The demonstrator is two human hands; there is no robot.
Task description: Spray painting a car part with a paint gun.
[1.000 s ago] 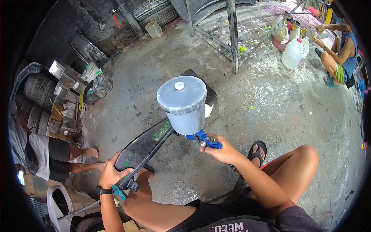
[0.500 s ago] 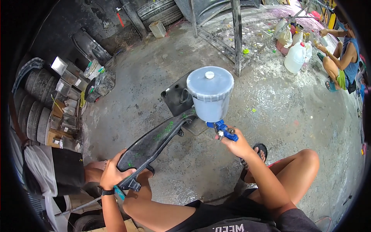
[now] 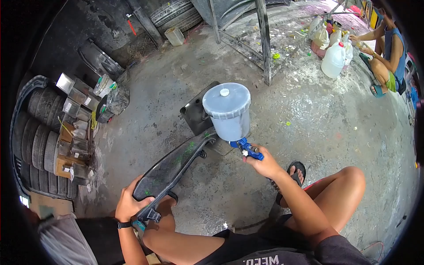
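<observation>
The left fingers clamp a long, curved, green-flecked black panel, right fingers a blue spray gun.

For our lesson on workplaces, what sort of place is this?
Probably a vehicle repair or paint workshop: the right hand holds a blue gravity-feed spray gun, and stacked tyres line the left side.

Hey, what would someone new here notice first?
The big lidded cup on the blue spray gun, in the right hand, dominates the centre. Left of it, the left hand grips a black panel with green flecks. At upper right, a pale jug stands near another person.
</observation>
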